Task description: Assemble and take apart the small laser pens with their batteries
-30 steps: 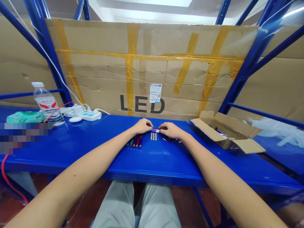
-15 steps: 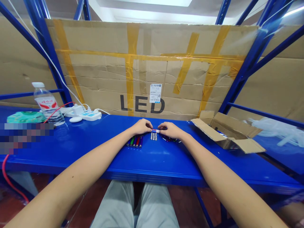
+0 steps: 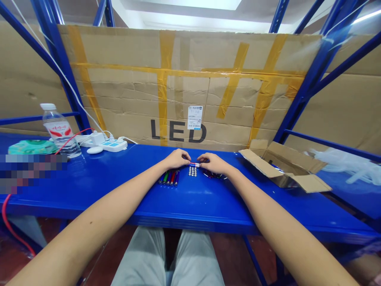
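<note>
Head view: the left hand [image 3: 177,159] and right hand [image 3: 214,163] come in from the bottom corners and meet near the middle of the blue steel surface [image 3: 125,198]. Together they form one grip, the fingers curled and pressed inward. Between the fingertips, a short metal cylinder [image 3: 194,164] with red and blue bands lies level, pinched from both ends; it is too small to tell what it is.

Just below the grip, a tight cluster of small silver discs [image 3: 193,171] lies on the surface. Below the left hand, a row of slim tubes [image 3: 169,178] in green, red and purple lies side by side. Below the right hand is a small dark heap [image 3: 210,174], too small to name.

Well right of the grip stands an open cardboard box [image 3: 282,169], with clear plastic sheeting [image 3: 348,171] beyond it. Well left of the grip are a power strip [image 3: 110,145], a small white oval object [image 3: 94,150], a water bottle [image 3: 59,131] and a green packet [image 3: 32,147]. Straight ahead, past the grip, a taped cardboard panel [image 3: 178,95] printed "LED" stands behind the surface.
</note>
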Motion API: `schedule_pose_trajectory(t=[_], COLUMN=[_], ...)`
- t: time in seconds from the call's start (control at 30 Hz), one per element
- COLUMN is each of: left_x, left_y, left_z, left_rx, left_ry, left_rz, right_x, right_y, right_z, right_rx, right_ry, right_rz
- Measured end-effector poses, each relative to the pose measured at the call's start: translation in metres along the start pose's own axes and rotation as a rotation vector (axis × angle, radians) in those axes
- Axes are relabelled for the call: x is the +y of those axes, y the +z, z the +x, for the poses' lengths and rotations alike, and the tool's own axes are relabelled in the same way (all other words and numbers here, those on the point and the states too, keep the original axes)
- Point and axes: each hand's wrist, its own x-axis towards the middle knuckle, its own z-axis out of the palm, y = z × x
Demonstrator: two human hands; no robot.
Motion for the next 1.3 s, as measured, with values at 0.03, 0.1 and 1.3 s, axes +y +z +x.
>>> schedule_pose_trajectory(t=[0.03,0.1,1.3], left_x=[0.0,-0.001,0.026], left_y=[0.0,0.0,-0.033], left_z=[0.0,0.0,-0.035], left_rx=[0.003,0.013,-0.344], left_ry=[0.002,0.005,0.126], left_rz=[0.005,0.012,0.212], right_x=[0.0,0.001,-0.062], right_y=[0.0,-0.001,-0.021], right_z=[0.0,0.0,-0.032], right_rx=[-0.001,0.0,-0.552], right_ry=[0.003,0.011,-0.142], right_rz=[0.006,0.009,0.213])
